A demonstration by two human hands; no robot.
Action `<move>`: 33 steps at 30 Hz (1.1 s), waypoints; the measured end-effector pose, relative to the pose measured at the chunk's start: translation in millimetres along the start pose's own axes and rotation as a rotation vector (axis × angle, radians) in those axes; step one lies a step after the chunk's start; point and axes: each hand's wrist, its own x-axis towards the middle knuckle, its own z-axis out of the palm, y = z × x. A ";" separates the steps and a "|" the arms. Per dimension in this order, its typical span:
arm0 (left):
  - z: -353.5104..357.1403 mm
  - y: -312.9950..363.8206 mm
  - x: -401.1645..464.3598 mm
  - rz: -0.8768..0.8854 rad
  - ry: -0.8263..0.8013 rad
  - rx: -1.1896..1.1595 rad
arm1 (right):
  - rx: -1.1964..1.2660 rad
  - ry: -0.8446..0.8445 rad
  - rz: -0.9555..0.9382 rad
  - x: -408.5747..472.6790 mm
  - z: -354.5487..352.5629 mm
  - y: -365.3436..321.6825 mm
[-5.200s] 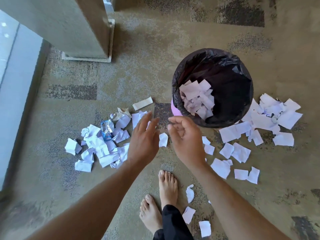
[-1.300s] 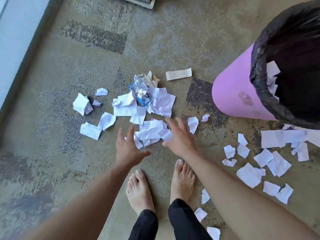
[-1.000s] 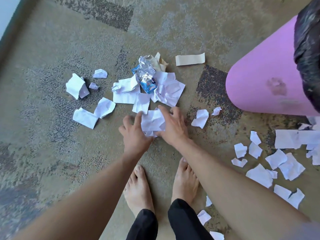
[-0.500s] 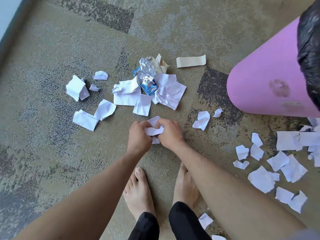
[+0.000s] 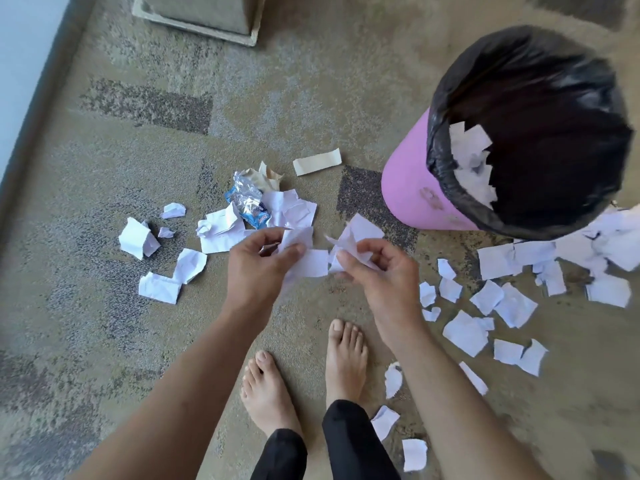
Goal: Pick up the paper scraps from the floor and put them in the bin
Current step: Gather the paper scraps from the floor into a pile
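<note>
- The left hand [image 5: 258, 268] and right hand [image 5: 377, 271], fingers curled, together grip a bunch of white paper scraps [image 5: 317, 252] above the floor [image 5: 104, 341]
- More loose scraps [image 5: 465, 332] lie on the floor around the pink bin [image 5: 410, 192], whose black liner [image 5: 540, 64] already holds paper
- A blue wrapper [image 5: 251, 206] sits among the scraps beyond the hands

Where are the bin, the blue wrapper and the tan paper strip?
bin [image 5: 412, 188]: head view, pink outer wall.
blue wrapper [image 5: 254, 213]: head view, its blue printed part.
tan paper strip [image 5: 317, 162]: head view, middle of the strip.
</note>
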 end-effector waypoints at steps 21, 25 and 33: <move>220.9 176.6 -18.1 0.293 -0.361 0.505 | 0.035 0.270 0.127 65.9 -153.9 -160.3; 204.1 167.3 -24.4 0.334 -0.399 0.510 | -0.276 0.364 -0.012 60.4 -143.9 -149.3; 108.9 122.0 -33.8 0.481 -0.075 0.330 | -0.352 0.209 -0.502 0.6 -46.3 -126.6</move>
